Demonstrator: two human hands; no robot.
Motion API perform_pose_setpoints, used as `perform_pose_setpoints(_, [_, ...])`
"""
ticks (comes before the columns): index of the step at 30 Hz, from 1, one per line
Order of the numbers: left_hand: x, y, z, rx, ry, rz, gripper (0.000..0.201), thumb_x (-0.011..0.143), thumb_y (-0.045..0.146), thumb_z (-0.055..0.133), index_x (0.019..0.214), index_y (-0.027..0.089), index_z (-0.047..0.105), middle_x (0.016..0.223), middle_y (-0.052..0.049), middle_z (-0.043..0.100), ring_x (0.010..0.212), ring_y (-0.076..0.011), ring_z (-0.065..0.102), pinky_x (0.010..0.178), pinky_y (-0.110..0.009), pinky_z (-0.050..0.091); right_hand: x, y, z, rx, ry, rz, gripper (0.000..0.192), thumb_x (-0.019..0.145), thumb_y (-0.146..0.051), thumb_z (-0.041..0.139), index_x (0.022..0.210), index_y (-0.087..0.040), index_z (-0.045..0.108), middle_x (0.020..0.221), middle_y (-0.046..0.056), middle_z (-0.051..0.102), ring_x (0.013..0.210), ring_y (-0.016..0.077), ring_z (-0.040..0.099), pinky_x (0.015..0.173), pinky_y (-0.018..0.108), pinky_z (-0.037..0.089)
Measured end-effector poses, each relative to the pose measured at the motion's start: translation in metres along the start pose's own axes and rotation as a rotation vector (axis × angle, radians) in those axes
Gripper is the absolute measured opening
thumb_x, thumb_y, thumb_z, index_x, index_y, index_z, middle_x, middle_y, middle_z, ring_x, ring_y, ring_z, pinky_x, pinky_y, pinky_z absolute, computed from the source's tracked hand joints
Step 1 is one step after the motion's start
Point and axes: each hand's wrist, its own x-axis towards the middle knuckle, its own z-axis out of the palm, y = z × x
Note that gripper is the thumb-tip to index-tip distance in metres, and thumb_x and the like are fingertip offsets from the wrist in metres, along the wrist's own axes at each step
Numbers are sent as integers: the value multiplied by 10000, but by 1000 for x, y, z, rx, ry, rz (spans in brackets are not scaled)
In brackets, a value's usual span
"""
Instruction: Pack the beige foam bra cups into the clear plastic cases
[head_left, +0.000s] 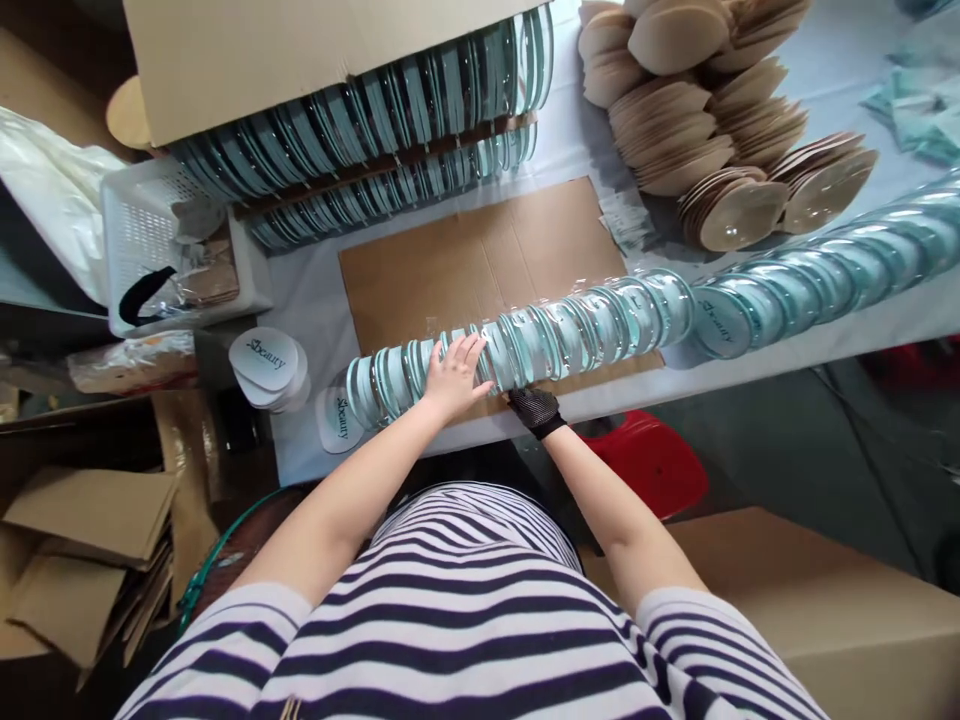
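Observation:
A long row of round clear plastic packs (570, 335) with teal-and-white contents lies on its side along the front of the table. My bare left hand (453, 380) rests on top of the row's left half, fingers spread. My right hand (535, 408), in a black mesh glove, is at the row's near side, close to the middle; the packs hide its fingertips. Beneath the row is a flat cardboard sheet (465, 260). By the row's left end lies a white rounded card (337, 425) printed "beauty".
A second row of packs (825, 280) continues to the right. At the back, a cardboard box (315, 50) stands by more packed rows (375, 110). Brown oval stacks (667, 140) sit back right, a white basket (120, 240) left, white cards (266, 360) front left. A red stool (652, 465) is below.

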Motion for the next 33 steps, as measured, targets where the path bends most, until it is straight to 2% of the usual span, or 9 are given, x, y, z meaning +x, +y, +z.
perform_pose_setpoints(3, [0,1,-6,-1,-36,-23,729,885,501,522,1513,211,290,1580,-71,309,1470,-274,228,1216,-522,112,-12,7,-2,28,25,-11,398,981,-391,389,1164,-226,701,1088,140,721,938,274,689,745,324,472])
perform_pose_setpoints(5, [3,7,-12,-21,-72,-42,747,886,498,526,1521,201,268,1593,-83,275,1480,-287,201,1208,-540,129,-20,18,-21,29,55,-11,395,978,-410,404,1103,-213,722,1056,134,727,936,253,688,748,294,466])
perform_pose_setpoints(10, [28,38,-15,-64,-64,-3,829,894,534,501,1549,142,178,1625,-113,150,1502,-301,111,1198,-565,125,13,44,-126,-76,205,48,483,1017,-359,253,1305,-173,593,1248,182,634,1152,268,598,906,336,440])
perform_pose_setpoints(13, [43,54,-6,-44,-34,0,764,917,507,454,1538,128,219,1609,-123,214,1489,-294,173,1199,-568,108,63,39,-182,-178,4,-9,367,931,-325,483,1171,-128,678,1135,205,677,1062,294,641,859,362,477])
perform_pose_setpoints(17, [47,58,5,1,-4,-5,751,905,502,449,1517,103,275,1587,-148,268,1465,-292,237,1201,-567,87,109,19,-205,-221,-200,-124,295,768,-288,711,1010,-121,736,968,155,728,908,257,685,802,350,506])
perform_pose_setpoints(20, [46,57,7,5,-17,-20,764,890,501,456,1514,96,281,1581,-157,278,1468,-285,226,1205,-555,81,110,14,-201,-249,-193,-188,273,749,-266,723,981,-122,736,1007,161,722,957,278,675,830,380,497])
perform_pose_setpoints(24, [47,57,6,-38,-9,-38,763,868,483,497,1508,119,298,1581,-134,289,1468,-293,223,1208,-550,66,67,30,-179,-225,-60,-205,283,876,-308,548,1073,-178,704,1050,146,715,1012,283,664,829,359,476])
perform_pose_setpoints(29, [47,57,6,-64,11,-26,773,850,479,538,1500,134,304,1583,-125,287,1465,-289,227,1204,-550,60,-4,50,-108,-166,49,-105,380,952,-345,379,1129,-180,672,1052,135,717,967,260,675,770,312,460])
perform_pose_setpoints(33, [47,56,10,-61,13,-31,788,846,487,537,1505,137,284,1583,-127,283,1474,-299,200,1205,-548,52,-15,56,-45,-124,17,-73,365,962,-348,400,1166,-211,671,1120,120,710,990,247,672,787,303,464])
